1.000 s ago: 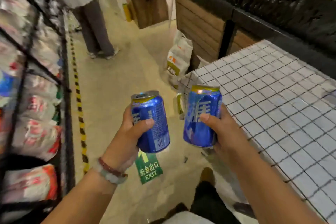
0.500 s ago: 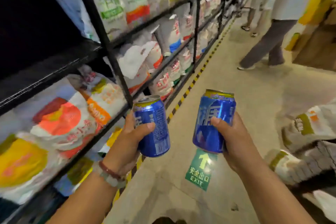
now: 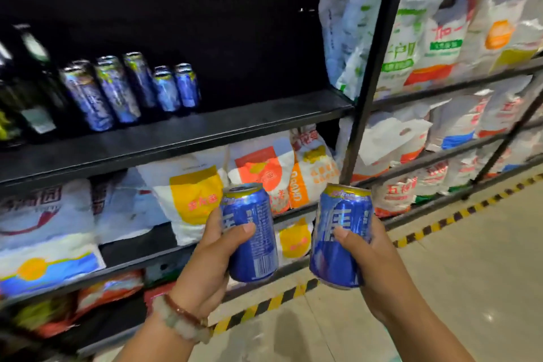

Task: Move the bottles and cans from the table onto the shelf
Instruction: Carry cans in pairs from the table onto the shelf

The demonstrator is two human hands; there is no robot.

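My left hand (image 3: 210, 261) grips a blue can with a gold rim (image 3: 255, 241), held upright in front of the lower shelves. My right hand (image 3: 379, 261) grips a second blue can (image 3: 338, 244), also upright, a little to the right. Above them runs a dark black shelf (image 3: 205, 132). On its left part stand several blue cans (image 3: 126, 91) and dark glass bottles (image 3: 35, 79). The shelf's right part, up to the black upright post (image 3: 373, 67), is bare.
White bags with orange, yellow and green print (image 3: 264, 176) fill the lower shelves and the bay to the right (image 3: 435, 47). A yellow-and-black striped line (image 3: 293, 294) runs along the floor at the rack's foot. Beige floor (image 3: 470, 258) lies to the right.
The view has swung left from the aisle and the table to face the rack, bringing the shelf with cans and bottles into sight. Both hands still hold their cans upright.
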